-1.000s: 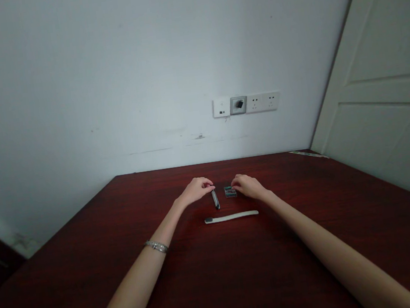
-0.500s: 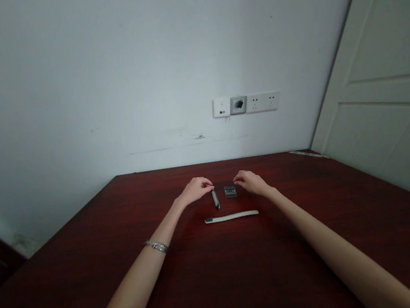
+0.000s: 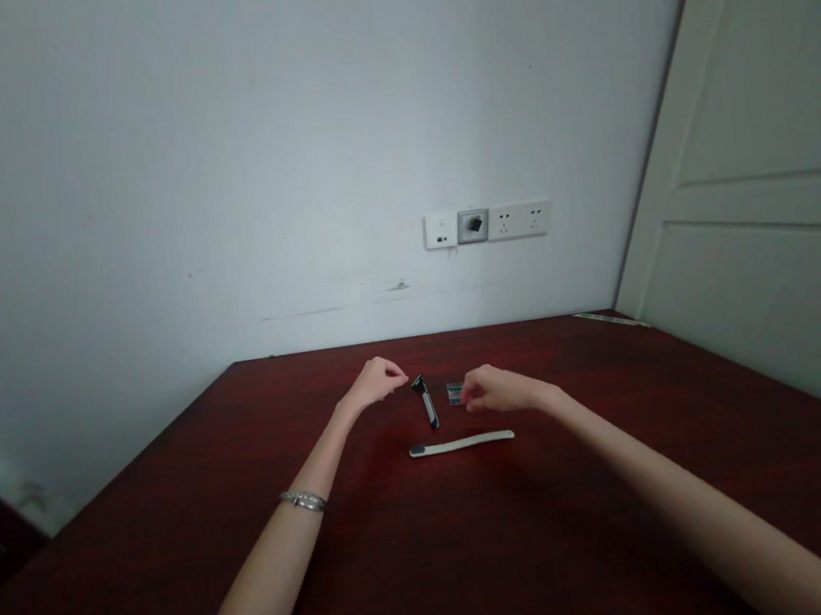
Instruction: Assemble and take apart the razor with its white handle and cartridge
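A short black razor-like handle point(image 3: 427, 403) lies on the dark red table point(image 3: 444, 565), its head pointing away from me. My left hand point(image 3: 377, 381) hovers just left of that head with fingers curled into a pinch, a small gap away from it. A small grey case point(image 3: 454, 393) sits to the right of the handle. My right hand point(image 3: 493, 393) rests beside it with fingertips pinched on its right edge. A long white strip with a dark tip point(image 3: 463, 442) lies crosswise in front of both hands. A silver bracelet point(image 3: 302, 501) is on my left wrist.
The table meets a white wall with a row of sockets and a switch point(image 3: 487, 224). A white door point(image 3: 778, 229) stands at the right. A thin pale strip point(image 3: 609, 319) lies at the table's far right corner.
My left hand has come off the black handle's head and drawn slightly left. My right hand has moved down and left onto the grey case. The view has tilted a little.
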`<state>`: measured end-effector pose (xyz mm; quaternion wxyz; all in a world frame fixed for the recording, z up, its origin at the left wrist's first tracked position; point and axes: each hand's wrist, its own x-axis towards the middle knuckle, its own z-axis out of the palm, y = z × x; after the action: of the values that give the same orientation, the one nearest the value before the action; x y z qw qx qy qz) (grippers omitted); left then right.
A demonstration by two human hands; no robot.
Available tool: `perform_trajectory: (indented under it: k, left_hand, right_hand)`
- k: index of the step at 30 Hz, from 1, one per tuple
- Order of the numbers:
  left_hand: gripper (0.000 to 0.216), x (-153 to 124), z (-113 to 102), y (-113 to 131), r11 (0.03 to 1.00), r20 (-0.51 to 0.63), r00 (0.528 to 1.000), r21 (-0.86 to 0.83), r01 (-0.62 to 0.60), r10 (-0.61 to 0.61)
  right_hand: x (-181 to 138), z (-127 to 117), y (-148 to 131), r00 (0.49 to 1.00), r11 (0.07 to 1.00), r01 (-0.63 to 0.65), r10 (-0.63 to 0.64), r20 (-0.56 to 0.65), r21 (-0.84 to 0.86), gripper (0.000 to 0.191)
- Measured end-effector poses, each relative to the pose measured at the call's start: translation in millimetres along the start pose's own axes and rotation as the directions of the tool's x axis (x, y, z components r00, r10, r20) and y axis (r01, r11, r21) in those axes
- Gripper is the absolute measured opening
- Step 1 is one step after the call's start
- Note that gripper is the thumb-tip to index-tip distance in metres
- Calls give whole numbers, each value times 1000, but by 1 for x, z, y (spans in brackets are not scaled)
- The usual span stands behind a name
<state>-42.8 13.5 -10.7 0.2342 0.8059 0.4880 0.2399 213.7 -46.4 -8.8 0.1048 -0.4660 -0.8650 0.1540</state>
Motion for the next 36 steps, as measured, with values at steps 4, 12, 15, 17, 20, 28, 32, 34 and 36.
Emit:
perform_trajectory:
  k: [4,12,15,17,20,28,32,34,36]
  left_hand:
    - [28,0,0,-3,998,56,997,-15,54,-54]
    - [25,-8,5,-5,996,168,982,-3,93,-91]
    - [24,-12,6,-6,997,175,981,-3,81,-79]
    - [24,-13,8,-6,996,168,981,24,91,-94]
    - [24,-15,17,-4,985,157,975,91,144,-157]
    - [30,0,43,18,944,139,940,153,292,-313]
    - [28,15,50,26,919,165,917,226,324,-364]
    - [26,20,52,29,905,159,911,264,332,-381]
    - [24,23,54,31,895,157,907,297,334,-391]
  right_hand:
    - [-21,7,-16,999,998,17,-15,34,-53,26]
    - [-43,10,-26,999,995,32,-30,23,-99,26]
    - [-43,12,-24,999,995,15,-12,37,-98,24]
    - [-42,15,-24,999,995,5,0,40,-102,23]
    - [-42,16,-24,1000,995,15,-13,16,-100,22]
    - [-47,14,-23,999,997,-1,-3,-53,-80,27]
    - [-54,12,-16,998,996,1,-6,-59,-89,26]
    - [-59,11,-14,998,994,-1,-6,-60,-107,26]
    - [-63,9,-13,998,993,-6,-1,-62,-118,26]
